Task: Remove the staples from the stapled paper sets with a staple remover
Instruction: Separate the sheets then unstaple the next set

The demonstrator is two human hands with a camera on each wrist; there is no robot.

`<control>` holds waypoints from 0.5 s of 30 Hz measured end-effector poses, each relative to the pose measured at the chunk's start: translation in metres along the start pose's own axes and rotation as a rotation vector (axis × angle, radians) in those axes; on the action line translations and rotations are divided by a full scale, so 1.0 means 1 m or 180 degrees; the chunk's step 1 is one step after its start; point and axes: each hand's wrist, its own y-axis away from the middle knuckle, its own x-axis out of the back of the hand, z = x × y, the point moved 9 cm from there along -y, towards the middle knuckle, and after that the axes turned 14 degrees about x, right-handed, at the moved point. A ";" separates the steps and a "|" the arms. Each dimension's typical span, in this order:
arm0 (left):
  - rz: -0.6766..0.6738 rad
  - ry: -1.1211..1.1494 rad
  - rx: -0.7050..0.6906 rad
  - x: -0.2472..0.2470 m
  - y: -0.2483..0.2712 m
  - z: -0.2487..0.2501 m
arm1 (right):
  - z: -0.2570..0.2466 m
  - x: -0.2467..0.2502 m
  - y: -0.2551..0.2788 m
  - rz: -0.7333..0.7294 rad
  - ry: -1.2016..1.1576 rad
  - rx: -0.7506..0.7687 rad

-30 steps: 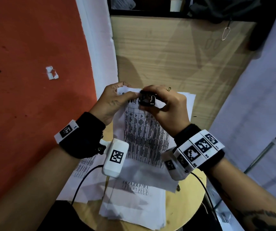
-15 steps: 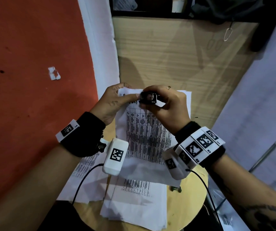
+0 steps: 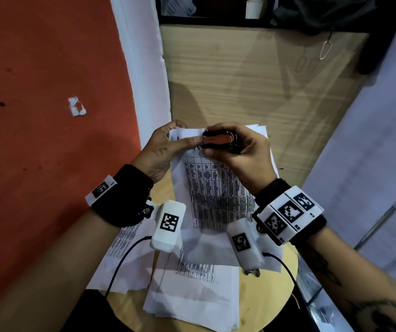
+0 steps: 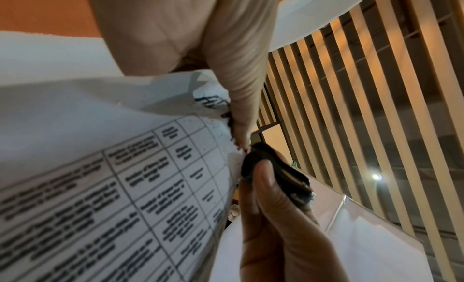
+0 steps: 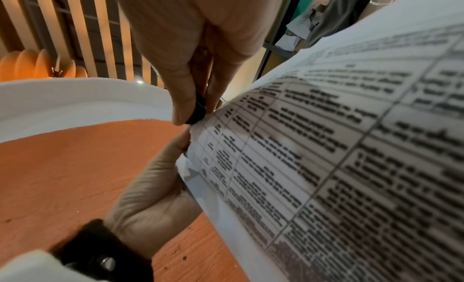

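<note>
Black staple remover (image 3: pixel 219 141) in right hand (image 3: pixel 245 156) meets left hand (image 3: pixel 161 152)-pinched paper set (image 3: pixel 216 195).

I see an orange-red floor (image 3: pixel 36 116) with a torn white scrap (image 3: pixel 76 110) on it. A wood-grain panel (image 3: pixel 252 80) stands ahead, below a dark shelf holding a white cup (image 3: pixel 254 8). In my left wrist view, vertical slats (image 4: pixel 376 87) and one ceiling light (image 4: pixel 375 177) appear

Staple remover (image 3: pixel 219 141) turned in right hand (image 3: pixel 242 156), metal side up; perhaps closer to left thumb.
</note>
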 end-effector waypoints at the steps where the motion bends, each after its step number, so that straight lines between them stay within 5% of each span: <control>1: 0.0086 -0.0054 -0.0052 0.002 0.000 0.000 | 0.000 0.000 0.000 0.0009 -0.0012 -0.0019; 6: 0.0424 -0.0312 -0.0320 0.001 0.001 0.004 | 0.001 0.005 0.001 0.0104 0.0200 -0.0010; 15: 0.0935 -0.0873 -0.0784 0.011 0.003 0.013 | -0.014 0.002 -0.001 0.0003 0.1566 0.0794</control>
